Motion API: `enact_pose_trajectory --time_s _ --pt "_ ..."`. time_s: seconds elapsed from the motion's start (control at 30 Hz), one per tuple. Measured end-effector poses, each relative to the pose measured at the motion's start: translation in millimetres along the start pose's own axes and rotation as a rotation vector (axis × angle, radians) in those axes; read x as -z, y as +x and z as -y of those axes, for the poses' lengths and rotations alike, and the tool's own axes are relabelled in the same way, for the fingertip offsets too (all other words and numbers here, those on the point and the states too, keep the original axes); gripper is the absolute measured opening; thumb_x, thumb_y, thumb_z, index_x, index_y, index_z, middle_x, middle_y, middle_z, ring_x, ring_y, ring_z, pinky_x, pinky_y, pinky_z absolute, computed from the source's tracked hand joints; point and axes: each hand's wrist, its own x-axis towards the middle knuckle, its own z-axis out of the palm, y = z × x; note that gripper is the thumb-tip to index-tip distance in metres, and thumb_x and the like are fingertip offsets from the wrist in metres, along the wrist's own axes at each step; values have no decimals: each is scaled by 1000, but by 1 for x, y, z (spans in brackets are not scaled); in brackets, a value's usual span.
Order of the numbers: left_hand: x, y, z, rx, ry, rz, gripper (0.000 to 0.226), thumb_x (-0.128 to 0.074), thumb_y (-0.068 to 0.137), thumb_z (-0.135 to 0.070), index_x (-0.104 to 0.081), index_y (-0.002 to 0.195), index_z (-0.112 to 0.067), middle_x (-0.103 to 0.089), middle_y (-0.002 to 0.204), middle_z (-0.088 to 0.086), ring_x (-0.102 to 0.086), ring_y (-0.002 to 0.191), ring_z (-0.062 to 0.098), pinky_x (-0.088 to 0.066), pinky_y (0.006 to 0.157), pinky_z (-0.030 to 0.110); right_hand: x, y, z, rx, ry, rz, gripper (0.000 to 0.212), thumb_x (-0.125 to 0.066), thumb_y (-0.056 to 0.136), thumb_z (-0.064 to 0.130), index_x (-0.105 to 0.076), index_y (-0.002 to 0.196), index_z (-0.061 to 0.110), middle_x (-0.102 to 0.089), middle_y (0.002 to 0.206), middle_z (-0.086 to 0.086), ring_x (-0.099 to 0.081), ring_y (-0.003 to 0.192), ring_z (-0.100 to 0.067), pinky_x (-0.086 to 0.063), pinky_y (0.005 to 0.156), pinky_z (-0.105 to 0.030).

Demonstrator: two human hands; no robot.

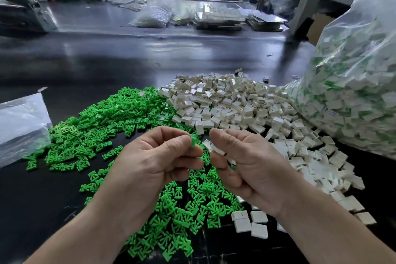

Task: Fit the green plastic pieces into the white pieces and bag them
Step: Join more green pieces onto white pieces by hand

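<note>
Over on the table (128,60), the heap of forked clips (96,130) spreads left and centre, and the heap of square caps (225,100) butts against it on the right and behind. The big filled bag (353,92) sits far right against the caps, with a smaller bag (21,126) at the left edge beside the clips. Above the near clips, the left hand (154,161) pinches one clip (193,142), just beside the cap (211,146) in the right hand (246,163). Stacked trays (220,17) lie far behind.
</note>
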Motion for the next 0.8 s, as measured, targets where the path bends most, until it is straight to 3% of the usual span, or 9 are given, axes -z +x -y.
enact_pose_trajectory --time_s 0.2,0.3,0.57,0.7,0.8 --pt "-1 -1 3 -34 -12 -7 12 -73 72 -32 -74 78 -22 -71 79 13 -65 63 18 -51 50 23 -3 3 -3 16 -44 75 20 -71 83 40 -63 74 24 -53 65 -2 -39 39 -10 -26 35 -15" --pt "0 1 5 -27 -20 -12 12 -73 73 -31 -74 79 -21 -71 81 15 -66 64 19 -51 50 25 -3 2 -4 -5 0 90 15 -76 87 30 -66 88 19 -56 72 -4 -43 43 -10 -27 33 -15" --pt "0 1 7 -34 9 -13 15 -80 70 -33 -74 80 -23 -73 86 16 -69 67 20 -52 51 26 0 1 -2 2 110 110 10 -77 82 23 -69 85 19 -53 68 -4 -39 39 -8 -27 33 -14" --pt "0 0 7 -50 4 -36 18 -78 68 -37 -75 78 -23 -73 84 16 -68 66 20 -51 50 25 1 3 -2 22 169 56 15 -72 79 23 -66 89 13 -58 75 -7 -42 41 -8 -27 32 -14" --pt "-1 1 8 -54 10 -38 15 -82 71 -35 -75 78 -24 -73 83 15 -67 65 19 -51 50 24 2 5 -5 22 162 13 31 -78 70 19 -69 98 10 -63 75 -6 -43 42 -9 -28 32 -16"
